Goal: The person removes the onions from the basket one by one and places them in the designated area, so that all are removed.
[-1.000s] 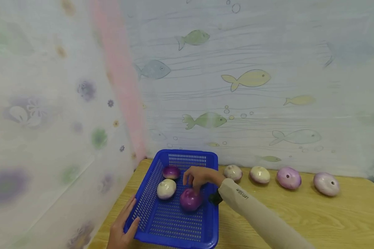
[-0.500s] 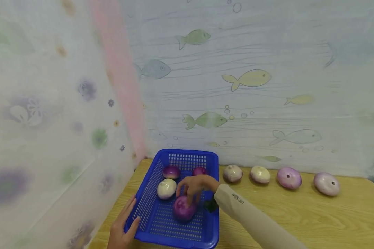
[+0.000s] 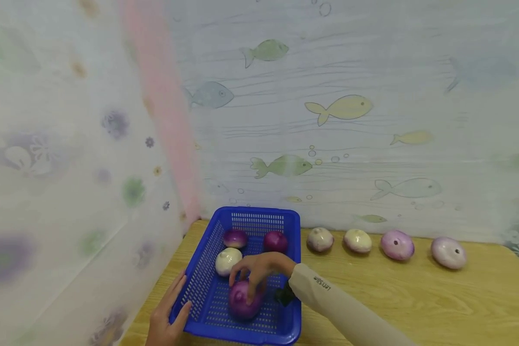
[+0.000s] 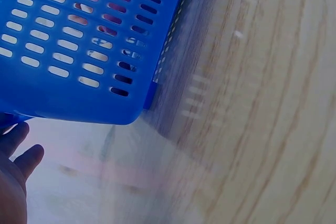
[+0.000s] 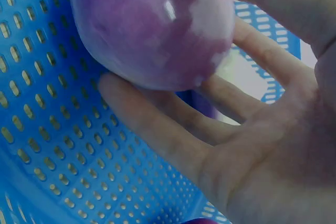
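Observation:
My right hand [image 3: 261,269] grips a purple onion [image 3: 241,307] from above, over the front part of a blue plastic basket [image 3: 233,335]. In the right wrist view, thumb and fingers lie around the glossy onion [image 5: 152,35], close over the basket's slotted surface. My left hand [image 3: 166,321] touches the basket's front left corner, its fingers straight along the outside and its thumb at the rim. Behind the held onion sit a white onion [image 3: 228,262], a purple-and-white onion [image 3: 235,239] and a dark purple onion [image 3: 275,241].
To the right of the basket, several pale and light purple onions line the back of the wooden table [image 3: 372,293], from a whitish onion [image 3: 320,240] to a pale purple onion [image 3: 448,253] with a dark hole. A fish-patterned sheet [image 3: 341,144] hangs right behind them.
My right hand has moved the purple onion forward and to the left inside the basket. The dark purple onion at the back right has come into sight. My left hand has stayed at the corner.

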A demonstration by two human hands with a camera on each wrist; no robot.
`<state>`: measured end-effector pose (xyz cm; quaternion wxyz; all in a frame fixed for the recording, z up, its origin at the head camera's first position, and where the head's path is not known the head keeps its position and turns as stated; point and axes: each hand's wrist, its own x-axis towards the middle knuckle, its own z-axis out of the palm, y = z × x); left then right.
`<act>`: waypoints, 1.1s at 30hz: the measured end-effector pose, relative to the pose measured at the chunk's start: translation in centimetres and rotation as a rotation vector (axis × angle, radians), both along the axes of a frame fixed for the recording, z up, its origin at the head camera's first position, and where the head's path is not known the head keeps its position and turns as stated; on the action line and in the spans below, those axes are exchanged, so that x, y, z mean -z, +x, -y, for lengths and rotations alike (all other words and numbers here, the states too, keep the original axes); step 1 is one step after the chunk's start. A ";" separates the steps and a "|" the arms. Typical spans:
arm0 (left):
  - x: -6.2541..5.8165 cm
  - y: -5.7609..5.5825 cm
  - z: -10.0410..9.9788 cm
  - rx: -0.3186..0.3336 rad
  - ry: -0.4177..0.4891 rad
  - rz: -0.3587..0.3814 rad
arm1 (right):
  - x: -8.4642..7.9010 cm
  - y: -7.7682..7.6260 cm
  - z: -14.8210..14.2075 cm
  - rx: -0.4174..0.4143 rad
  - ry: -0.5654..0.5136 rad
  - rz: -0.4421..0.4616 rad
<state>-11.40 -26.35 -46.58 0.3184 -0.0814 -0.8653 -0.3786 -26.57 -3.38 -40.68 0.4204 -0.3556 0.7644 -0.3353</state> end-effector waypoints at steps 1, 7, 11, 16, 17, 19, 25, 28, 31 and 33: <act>0.0 0.0 0.0 0.000 0.001 0.002 | 0.0 0.0 0.0 -0.002 -0.003 -0.011; -0.1 0.0 -0.1 0.003 0.007 -0.006 | -0.2 0.1 0.0 0.005 -0.032 -0.021; 0.0 0.0 -0.1 0.004 0.007 -0.007 | -0.5 0.2 -0.2 -0.004 -0.073 -0.073; 0.0 0.0 0.0 0.006 0.004 -0.003 | -1.1 0.3 -0.8 -0.004 -0.140 -0.099; 0.0 0.0 0.0 0.005 0.003 -0.002 | -1.2 0.3 -1.0 -0.004 -0.157 -0.095; 0.0 0.0 0.1 0.006 0.006 -0.007 | -1.6 0.4 -1.3 -0.004 -0.193 -0.078; -0.1 0.0 0.1 0.010 0.005 -0.023 | -3.1 0.4 -2.6 0.000 -0.258 -0.086; 0.0 0.1 0.0 -0.004 0.007 -0.008 | -3.8 0.4 -3.4 0.008 -0.270 -0.086; 0.0 0.1 -0.1 -0.029 0.017 0.030 | -4.3 0.5 -4.1 0.009 -0.279 -0.100; 0.0 0.1 -0.2 -0.046 0.012 0.056 | -4.6 0.5 -4.6 0.013 -0.282 -0.121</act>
